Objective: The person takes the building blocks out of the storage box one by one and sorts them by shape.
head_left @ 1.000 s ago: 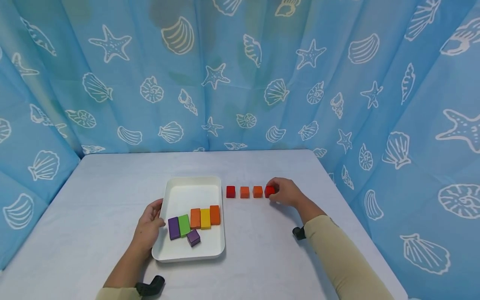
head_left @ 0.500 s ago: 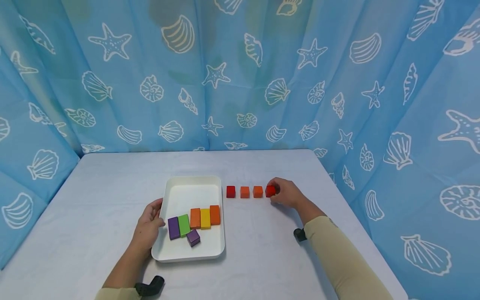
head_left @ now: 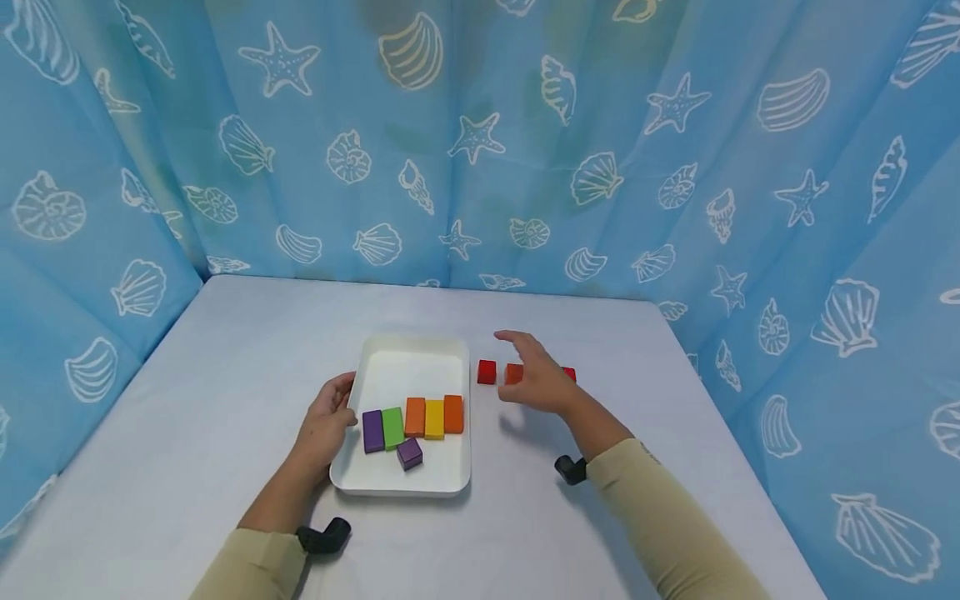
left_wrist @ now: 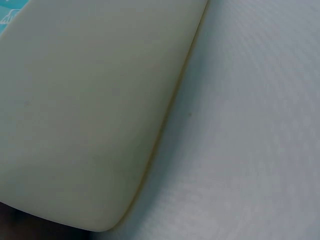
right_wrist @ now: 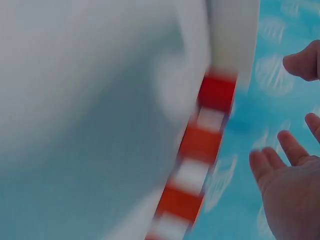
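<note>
On the left, my left hand (head_left: 324,425) holds the white tray (head_left: 412,483) by its left rim, thumb over the edge. Inside the tray lie a purple block (head_left: 372,432), a green block (head_left: 393,428), a yellow block (head_left: 434,420), two orange blocks (head_left: 453,414) and a purple cube (head_left: 409,454). My right hand (head_left: 543,379), thumb and fingers spread and holding nothing, hovers over a row of cubes. A red cube (head_left: 487,372) and an orange cube (head_left: 513,374) show left of it; a red cube (head_left: 570,373) peeks out behind. The right wrist view shows blurred red and orange cubes (right_wrist: 200,142).
A white cloth (head_left: 285,325) covers the table. Behind and beside it hangs a blue curtain (head_left: 480,200) with shell and starfish prints. The cube row runs just right of the tray, with gaps between cubes.
My right hand has let go of the rightmost red cube, spread its fingers and moved left over the row. The head view has shifted slightly; my left hand stays at the tray.
</note>
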Action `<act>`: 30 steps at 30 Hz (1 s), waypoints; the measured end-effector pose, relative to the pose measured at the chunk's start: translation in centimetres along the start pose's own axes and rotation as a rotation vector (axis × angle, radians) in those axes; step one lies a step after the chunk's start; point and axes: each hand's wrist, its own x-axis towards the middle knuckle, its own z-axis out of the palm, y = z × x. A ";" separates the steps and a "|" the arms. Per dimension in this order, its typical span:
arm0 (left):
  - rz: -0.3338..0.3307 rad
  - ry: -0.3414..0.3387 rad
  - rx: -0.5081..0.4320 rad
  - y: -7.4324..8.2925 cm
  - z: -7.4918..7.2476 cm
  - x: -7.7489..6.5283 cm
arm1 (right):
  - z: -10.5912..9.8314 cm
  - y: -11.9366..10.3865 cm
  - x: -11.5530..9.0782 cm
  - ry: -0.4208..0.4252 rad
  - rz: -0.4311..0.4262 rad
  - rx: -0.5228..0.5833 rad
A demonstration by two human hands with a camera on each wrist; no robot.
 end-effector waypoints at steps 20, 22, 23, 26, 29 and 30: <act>-0.009 -0.006 0.001 0.9 0.9 1.2 | 8.9 -8.2 -1.6 -0.422 -0.358 -0.279; -0.009 -0.002 -0.003 0.8 0.8 1.1 | 9.2 -8.3 -1.6 -0.416 -0.365 -0.306; -0.011 0.001 -0.006 0.7 0.7 1.1 | 9.3 -8.4 -1.7 -0.414 -0.366 -0.313; -0.010 0.002 -0.018 0.5 0.4 0.9 | 9.6 -8.6 -1.8 -0.424 -0.359 -0.324; -0.010 0.002 -0.023 0.1 0.1 0.5 | 10.1 -8.8 -1.9 -0.448 -0.337 -0.340; -0.008 0.002 -0.022 -0.1 0.0 0.3 | 10.3 -8.8 -2.0 -0.458 -0.328 -0.347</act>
